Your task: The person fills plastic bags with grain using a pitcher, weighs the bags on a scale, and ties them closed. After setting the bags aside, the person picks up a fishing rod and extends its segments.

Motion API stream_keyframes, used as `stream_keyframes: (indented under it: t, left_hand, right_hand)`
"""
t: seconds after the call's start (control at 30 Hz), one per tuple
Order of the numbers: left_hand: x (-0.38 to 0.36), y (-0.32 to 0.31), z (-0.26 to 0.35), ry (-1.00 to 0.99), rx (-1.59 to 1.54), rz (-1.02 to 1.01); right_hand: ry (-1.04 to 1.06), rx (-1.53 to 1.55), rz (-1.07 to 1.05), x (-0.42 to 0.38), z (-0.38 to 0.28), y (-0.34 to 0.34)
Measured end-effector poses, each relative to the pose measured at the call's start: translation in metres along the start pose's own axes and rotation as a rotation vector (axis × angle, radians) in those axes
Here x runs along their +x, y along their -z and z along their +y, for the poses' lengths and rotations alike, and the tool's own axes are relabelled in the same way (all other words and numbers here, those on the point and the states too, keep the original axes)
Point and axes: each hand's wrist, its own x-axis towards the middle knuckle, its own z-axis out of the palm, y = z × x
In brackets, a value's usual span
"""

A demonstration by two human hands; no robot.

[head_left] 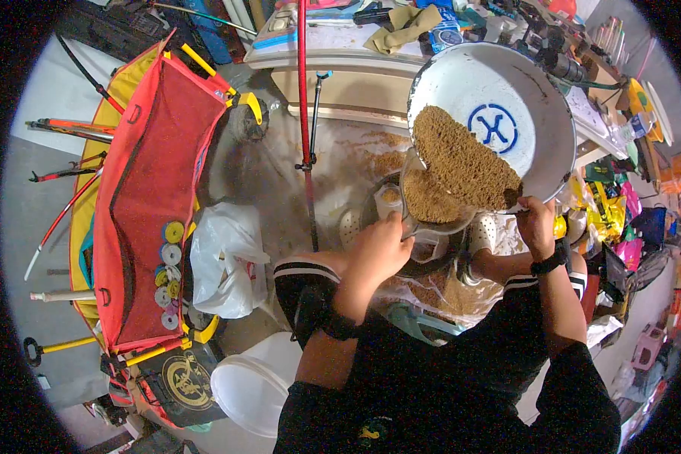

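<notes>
My right hand [536, 225] grips the lower rim of a large white basin [533, 83] with a blue mark inside, tilted toward me. Brown crumbly meal [461, 155] slides down the basin into a smaller clear container [433, 204] below it. My left hand [378, 246] holds that container by its near edge. Both wrists wear dark bands. My knees and white perforated clogs [483, 231] show under the container.
A red and yellow tackle bag [147, 197] with spools lies open at left, fishing rods beside it. A white plastic bag [227, 257] and a white bucket lid [253, 382] sit near my left knee. A cluttered table [333, 57] stands ahead; packets crowd the right.
</notes>
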Motion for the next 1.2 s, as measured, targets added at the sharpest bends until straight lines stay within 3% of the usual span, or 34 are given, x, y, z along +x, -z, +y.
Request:
stream_keyframes:
  t: [0.03,0.17,0.23,0.27,0.33,0.43,0.47,0.53,0.77,0.87,0.93,1.03,1.13,1.2]
  left_hand:
    - [0.0,0.0,-0.001,0.0,0.0,0.0]
    - [0.0,0.001,0.0,-0.001,-0.019,-0.003]
    - [0.0,0.001,0.0,0.008,-0.024,-0.008]
    - [0.0,0.001,0.0,0.018,-0.022,-0.012]
    - [0.0,0.0,0.0,0.029,-0.02,-0.016]
    - [0.001,0.0,0.0,0.034,-0.016,-0.023]
    - [0.001,0.0,0.001,0.037,-0.013,-0.026]
    - [0.0,0.001,0.0,0.04,-0.009,-0.029]
    - [0.0,0.001,0.0,0.038,0.036,-0.021]
    - [-0.001,0.001,0.0,0.035,0.042,-0.024]
    - [-0.001,0.001,-0.001,0.028,0.04,-0.022]
    - [-0.002,0.001,-0.001,0.018,0.037,-0.014]
    - [-0.003,0.001,0.0,-0.003,0.059,-0.009]
    - [-0.005,0.001,0.001,0.007,0.036,-0.004]
  right_hand:
    - [-0.149,0.305,0.046,0.0,-0.004,-0.003]
    - [-0.077,0.18,-0.003,0.002,0.005,0.008]
    - [0.621,-0.916,-0.077,0.002,0.011,0.018]
    - [0.621,-0.916,-0.077,0.003,0.017,0.019]
    - [0.03,-0.093,0.01,0.004,0.023,0.013]
    - [-0.115,0.071,0.059,-0.001,-0.007,-0.004]
    - [-0.115,0.071,0.059,-0.001,-0.006,-0.003]
    - [0.079,-0.127,-0.026,-0.001,-0.003,-0.001]
    - [0.082,-0.013,-0.064,-0.005,-0.009,-0.008]
    - [0.111,-0.183,-0.093,-0.007,-0.004,-0.004]
    - [-0.026,-0.087,-0.004,-0.01,-0.008,-0.009]
    - [-0.042,-0.011,-0.017,-0.012,0.006,-0.008]
    - [0.061,-0.168,-0.019,-0.016,0.002,-0.013]
    - [0.104,-0.11,-0.011,-0.022,-0.002,-0.023]
